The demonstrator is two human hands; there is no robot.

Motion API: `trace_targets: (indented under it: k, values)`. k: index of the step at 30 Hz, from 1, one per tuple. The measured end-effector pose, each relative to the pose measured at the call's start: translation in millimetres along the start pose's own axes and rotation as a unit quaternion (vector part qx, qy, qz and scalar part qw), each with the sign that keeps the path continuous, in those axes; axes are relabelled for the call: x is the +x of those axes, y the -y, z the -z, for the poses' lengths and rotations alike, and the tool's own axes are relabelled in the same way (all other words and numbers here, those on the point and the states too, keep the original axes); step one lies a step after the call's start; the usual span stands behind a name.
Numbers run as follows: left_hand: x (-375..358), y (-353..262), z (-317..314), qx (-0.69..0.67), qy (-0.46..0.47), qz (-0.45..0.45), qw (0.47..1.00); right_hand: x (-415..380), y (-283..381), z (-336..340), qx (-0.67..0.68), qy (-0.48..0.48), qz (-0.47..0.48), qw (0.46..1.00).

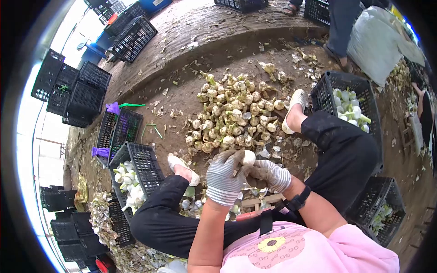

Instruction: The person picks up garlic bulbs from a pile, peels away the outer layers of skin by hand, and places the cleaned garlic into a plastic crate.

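A white, peeled-looking garlic bulb is held between my two gloved hands, above the floor and close in front of my lap. My left hand, in a grey-white striped glove with dirty fingertips, curls its fingers against the bulb's left side. From the right, my right hand presses in with bent fingers just below the bulb; its palm side is hidden. Beyond my hands lies a heap of unpeeled garlic bulbs with stems, on the dirt floor between my feet.
A black crate of white garlic stands at my left knee, another crate by my right foot. Stacked crates stand far left. A raised ledge crosses behind the heap. Another person's legs and a white sack are upper right.
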State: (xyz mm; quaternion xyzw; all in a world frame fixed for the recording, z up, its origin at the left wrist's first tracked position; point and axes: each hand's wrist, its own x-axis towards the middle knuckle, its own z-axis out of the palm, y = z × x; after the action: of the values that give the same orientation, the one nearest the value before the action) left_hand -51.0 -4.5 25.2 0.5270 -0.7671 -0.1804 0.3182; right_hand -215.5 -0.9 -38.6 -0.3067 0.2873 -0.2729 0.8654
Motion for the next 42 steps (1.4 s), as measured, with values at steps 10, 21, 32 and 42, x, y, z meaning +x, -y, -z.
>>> trace_targets:
  k: [10,21,32,42]
  values:
    - [-5.2,13.1,-13.1,-0.090,0.005,0.076,0.993,-0.4,-14.3,9.2,-0.020,-0.006,-0.015,1.000]
    - [-49.4,80.3,-41.3,-0.243,-0.052,0.283,0.926,-5.0,-4.3,2.7,0.081,0.067,0.032,0.994]
    - [-14.1,36.7,-46.2,-0.337,-0.113,0.172,0.919,6.8,-18.6,17.1,-0.011,-0.006,0.109,0.994]
    - [-42.8,69.0,-78.4,-0.264,0.096,0.288,0.916,-11.7,50.0,31.9,0.272,0.065,0.375,0.884]
